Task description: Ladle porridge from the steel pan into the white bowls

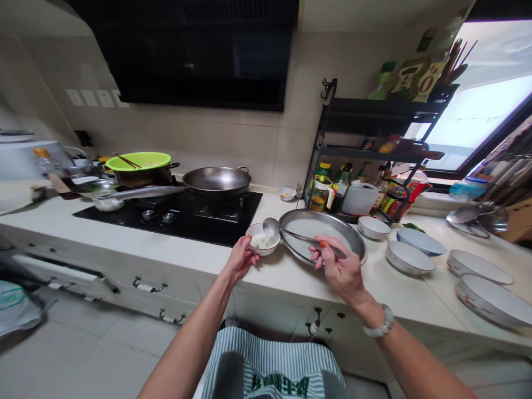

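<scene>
Our left hand (242, 258) is bent only partly around the small bowl (269, 251), the thumb pressing on the rim and the other fingers along the outer wall; the bowl lies between one and two o'clock from this hand. We suppose this hold at the near left side keeps the bowl steady and leaves its far side free. Whether the bowl stands on the surface (266, 271) or is a little lifted, we cannot tell. Our right hand (337, 266) is closed about the handle of the ladle (300, 238), whose cup is at ten o'clock from it, above the far right part of the bowl. If the cup touches the rim, we cannot say. Under the handle, at eleven o'clock from the right hand, lies the wide metal basin (354, 234) with whitish liquid (326, 226); probably it is placed just beside the bowl so that the ladle has a short way. Farther out, several white bowls (409, 267) stand around three o'clock from the right hand, within its reach, as we judge. The dark rack (366, 113) with bottles is between twelve and one. From the left hand, the wok (218, 178) on the stove (187, 223) is between eleven and twelve.
</scene>
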`<control>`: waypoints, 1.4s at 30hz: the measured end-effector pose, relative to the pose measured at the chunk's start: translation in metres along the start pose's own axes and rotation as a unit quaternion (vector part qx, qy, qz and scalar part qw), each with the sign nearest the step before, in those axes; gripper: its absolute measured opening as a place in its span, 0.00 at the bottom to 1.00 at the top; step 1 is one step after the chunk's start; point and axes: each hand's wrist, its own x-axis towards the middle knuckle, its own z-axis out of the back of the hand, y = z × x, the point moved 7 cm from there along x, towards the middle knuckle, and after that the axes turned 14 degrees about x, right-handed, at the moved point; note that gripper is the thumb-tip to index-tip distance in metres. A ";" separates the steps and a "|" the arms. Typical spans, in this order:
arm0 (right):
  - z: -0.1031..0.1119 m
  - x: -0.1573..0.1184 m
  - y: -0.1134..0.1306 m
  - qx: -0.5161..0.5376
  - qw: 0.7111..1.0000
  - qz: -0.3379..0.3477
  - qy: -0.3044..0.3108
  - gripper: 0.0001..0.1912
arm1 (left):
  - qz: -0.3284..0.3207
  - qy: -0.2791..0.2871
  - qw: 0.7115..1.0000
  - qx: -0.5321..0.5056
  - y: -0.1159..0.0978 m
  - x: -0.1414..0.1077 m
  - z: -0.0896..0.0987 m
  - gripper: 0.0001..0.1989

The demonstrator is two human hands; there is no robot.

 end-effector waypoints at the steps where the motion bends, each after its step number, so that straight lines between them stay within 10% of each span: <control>1: -0.003 -0.002 0.007 -0.017 0.999 0.040 0.028 0.11 | 0.000 0.000 1.000 0.000 0.000 0.000 0.000 0.25; 7: -0.012 -0.006 0.021 -0.030 0.988 0.111 0.101 0.11 | 0.010 0.001 1.000 -0.003 -0.002 -0.002 -0.001 0.27; 12: 0.008 -0.005 -0.004 -0.003 0.995 -0.072 -0.065 0.11 | 0.005 0.000 1.000 -0.003 -0.002 -0.001 -0.001 0.26; 18: 0.045 0.007 -0.024 0.030 0.966 -0.103 -0.234 0.16 | 0.008 -0.002 1.000 -0.006 0.000 0.000 0.001 0.25; 32: 0.044 0.003 -0.058 -0.034 0.962 -0.176 -0.205 0.17 | 0.010 -0.010 1.000 -0.007 -0.003 -0.003 -0.001 0.27; 42: 0.073 0.000 -0.079 0.061 0.908 -0.250 -0.330 0.07 | 0.008 0.000 1.000 -0.006 -0.001 0.000 0.000 0.25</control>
